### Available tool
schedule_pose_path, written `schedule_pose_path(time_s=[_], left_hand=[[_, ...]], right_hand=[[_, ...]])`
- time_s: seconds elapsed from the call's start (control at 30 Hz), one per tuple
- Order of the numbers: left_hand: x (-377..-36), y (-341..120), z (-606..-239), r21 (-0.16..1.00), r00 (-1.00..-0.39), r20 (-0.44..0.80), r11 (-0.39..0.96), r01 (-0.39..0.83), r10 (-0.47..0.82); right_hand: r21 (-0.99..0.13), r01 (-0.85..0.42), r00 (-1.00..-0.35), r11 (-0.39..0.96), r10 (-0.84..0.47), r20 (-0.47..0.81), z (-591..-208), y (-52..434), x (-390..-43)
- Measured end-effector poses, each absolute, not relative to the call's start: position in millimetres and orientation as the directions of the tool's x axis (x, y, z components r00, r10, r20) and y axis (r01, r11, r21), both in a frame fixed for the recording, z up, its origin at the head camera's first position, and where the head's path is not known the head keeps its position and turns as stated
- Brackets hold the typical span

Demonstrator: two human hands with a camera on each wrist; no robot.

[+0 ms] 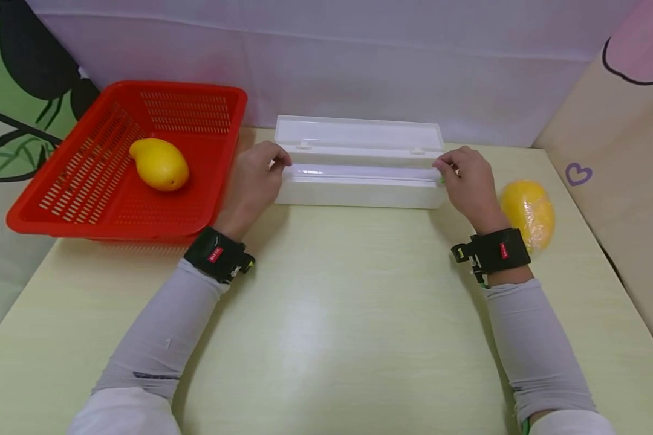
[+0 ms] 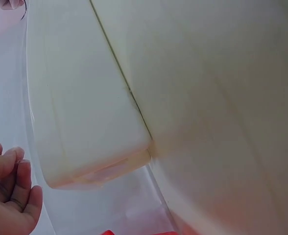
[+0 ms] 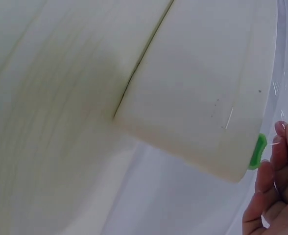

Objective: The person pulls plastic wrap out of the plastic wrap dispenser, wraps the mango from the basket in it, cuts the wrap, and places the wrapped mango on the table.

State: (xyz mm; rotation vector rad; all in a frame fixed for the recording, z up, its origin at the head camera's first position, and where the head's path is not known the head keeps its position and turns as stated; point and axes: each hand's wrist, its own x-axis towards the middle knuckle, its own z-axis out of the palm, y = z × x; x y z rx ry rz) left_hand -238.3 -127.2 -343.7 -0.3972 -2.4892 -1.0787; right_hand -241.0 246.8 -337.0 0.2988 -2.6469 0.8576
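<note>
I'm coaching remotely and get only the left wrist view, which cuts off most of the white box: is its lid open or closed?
Observer: Open: the lid of the white box is tilted back, on the far side.
Operator: And what does the red basket at my bottom edge hold?
Observer: A single yellow fruit.
Operator: What is the right hand doing?
Observer: Its fingers pinch clear film beside a green tab at the box's right end.
</note>
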Motion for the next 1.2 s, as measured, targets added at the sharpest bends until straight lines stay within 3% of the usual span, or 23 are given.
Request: schedule_pose_path(time_s=[0.57, 0.87, 1.03, 1.2], left_hand=[[-234, -127, -339, 0.635, -0.851, 0.522, 0.638, 0.436, 0.062], [-238, -126, -337, 0.595, -0.761, 0.645, 0.577, 0.559, 0.072], [-235, -125, -335, 0.595, -0.783, 0.620, 0.615, 0.518, 0.059], [-234, -124, -332, 0.465, -0.756, 0.638, 0.712, 0.527, 0.144]], right_hand=[[-0.582, -0.284, -0.908, 0.762, -0.019, 0.419, -331, 242, -235], [-0.589, -0.276, -0.902, 0.760, 0.006, 0.431, -325, 240, -232], [-0.579, -0.286, -0.894, 0.764, 0.004, 0.448, -321, 239, -230], [-0.577, -0.300, -0.881, 0.759, 0.010, 0.472, -320, 238, -229]])
